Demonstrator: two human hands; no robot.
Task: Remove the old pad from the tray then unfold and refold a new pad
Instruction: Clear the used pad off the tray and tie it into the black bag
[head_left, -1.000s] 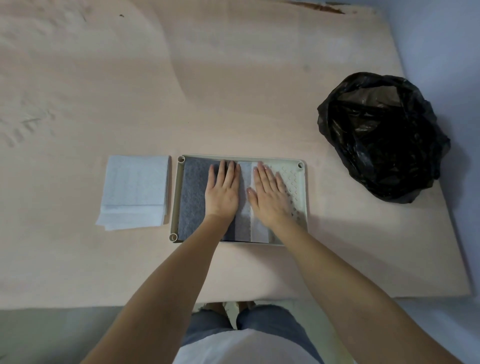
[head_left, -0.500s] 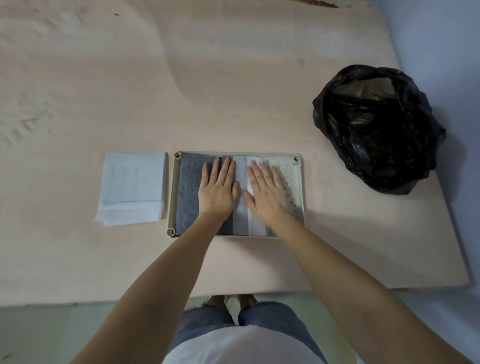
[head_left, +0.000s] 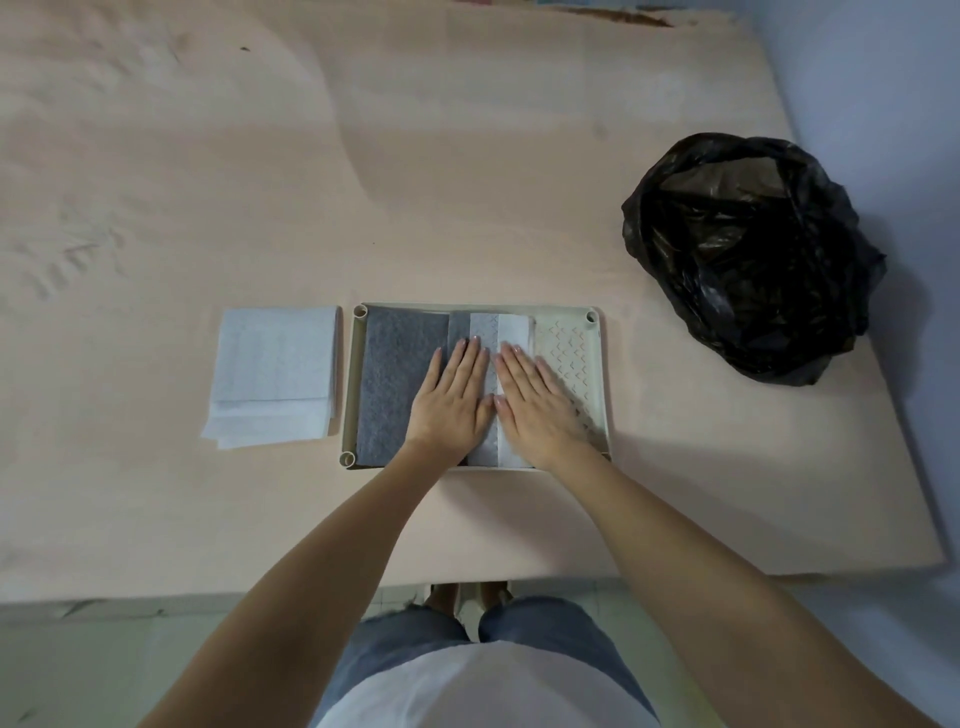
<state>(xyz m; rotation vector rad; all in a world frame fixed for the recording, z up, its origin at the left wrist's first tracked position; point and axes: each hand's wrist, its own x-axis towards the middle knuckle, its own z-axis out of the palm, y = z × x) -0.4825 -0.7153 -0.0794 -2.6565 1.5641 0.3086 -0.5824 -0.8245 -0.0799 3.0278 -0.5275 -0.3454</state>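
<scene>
Head view: left hand (head_left: 453, 402) and right hand (head_left: 537, 405), fingers flat, press the pad (head_left: 400, 384) in the tray (head_left: 597, 364) (centre frame); better to lift one edge evenly.

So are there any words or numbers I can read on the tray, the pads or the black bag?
No text anywhere.
Tray: only a raised arrow-like pattern, no letters.
Grey pad: plain.
White pads: faint dotted texture, no words.
Bag: plain black, no label showing.
</scene>
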